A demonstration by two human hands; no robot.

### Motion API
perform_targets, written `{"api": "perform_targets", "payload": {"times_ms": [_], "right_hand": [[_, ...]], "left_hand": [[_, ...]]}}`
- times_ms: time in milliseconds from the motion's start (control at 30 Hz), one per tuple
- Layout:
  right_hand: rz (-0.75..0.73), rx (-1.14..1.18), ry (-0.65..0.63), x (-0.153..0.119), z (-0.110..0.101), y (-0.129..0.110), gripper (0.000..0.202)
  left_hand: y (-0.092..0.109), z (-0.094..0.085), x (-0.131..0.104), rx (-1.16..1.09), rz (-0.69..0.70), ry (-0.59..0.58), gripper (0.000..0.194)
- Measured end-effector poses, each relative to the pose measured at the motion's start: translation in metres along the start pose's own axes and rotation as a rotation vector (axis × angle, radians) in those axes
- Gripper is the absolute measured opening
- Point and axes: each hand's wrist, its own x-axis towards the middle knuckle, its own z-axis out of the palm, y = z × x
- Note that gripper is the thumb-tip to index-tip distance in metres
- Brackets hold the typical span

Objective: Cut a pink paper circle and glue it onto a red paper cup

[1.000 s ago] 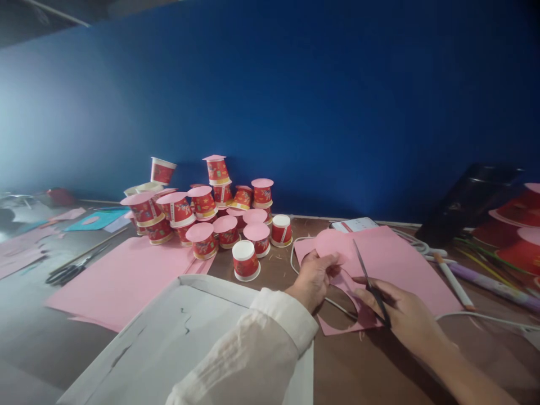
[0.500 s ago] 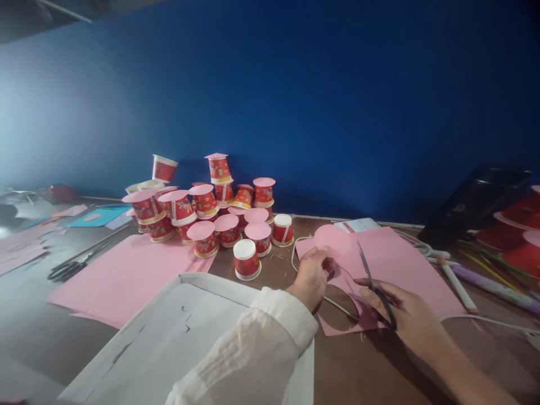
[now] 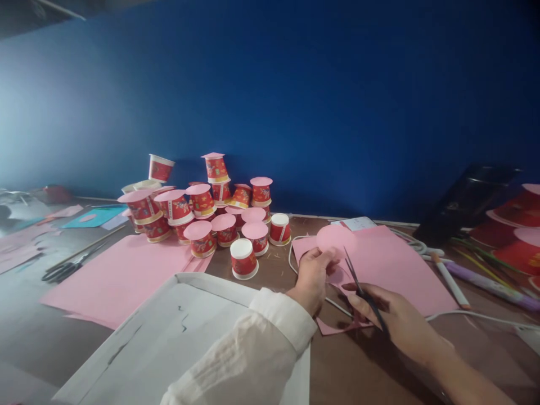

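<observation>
My left hand (image 3: pixel 313 278) pinches a piece of pink paper (image 3: pixel 336 275) near its curved cut edge. Close by on the right, my right hand (image 3: pixel 386 312) holds dark-handled scissors (image 3: pixel 356 275), fingers wrapped round the handles and blades pointing up and away. Their blades look nearly closed, beside the pink paper. A pink disc (image 3: pixel 331 239) rests just behind my left hand, on a larger pink sheet (image 3: pixel 379 253). Below the hands lies pink paper with a rounded cut-out (image 3: pixel 327 326), partly covered by my right hand.
Red paper cups (image 3: pixel 202 244), many topped with pink discs, stand stacked at centre left. A white tray (image 3: pixel 189 278) lies in front, pink sheets (image 3: pixel 122 275) and another pair of scissors (image 3: pixel 67 270) at left. A glue stick (image 3: pixel 450 281) and cable lie right.
The scissors have shifted left towards my left hand, and their blades have turned slightly. My left hand has barely moved. The whole view has shifted a little.
</observation>
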Motion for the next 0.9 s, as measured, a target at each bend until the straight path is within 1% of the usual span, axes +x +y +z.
{"api": "perform_targets", "payload": {"times_ms": [100, 200, 367, 500, 633, 733, 900], "right_hand": [[-0.026, -0.001, 0.024, -0.001, 0.001, -0.007, 0.043], [-0.046, -0.019, 0.041, 0.0, 0.001, -0.005, 0.042], [-0.045, -0.039, 0.111, 0.002, 0.002, 0.003, 0.047], [-0.03, -0.004, 0.15, 0.0, 0.004, 0.001, 0.05], [-0.055, -0.051, 0.185, -0.001, 0.004, -0.002, 0.045], [-0.068, -0.097, 0.178, 0.001, 0.002, 0.0, 0.042], [-0.051, -0.11, 0.173, 0.003, 0.001, 0.006, 0.041]], "left_hand": [[-0.003, 0.002, -0.002, 0.072, 0.056, -0.058, 0.042], [-0.007, 0.003, -0.002, 0.147, 0.079, -0.094, 0.045], [-0.009, 0.001, -0.003, 0.224, 0.095, -0.045, 0.044], [-0.008, 0.001, -0.004, 0.239, 0.097, -0.033, 0.04], [-0.007, 0.002, -0.005, 0.239, 0.088, -0.04, 0.038], [-0.006, 0.002, -0.006, 0.238, 0.089, -0.047, 0.036], [-0.006, 0.001, -0.005, 0.261, 0.103, -0.05, 0.036]]}}
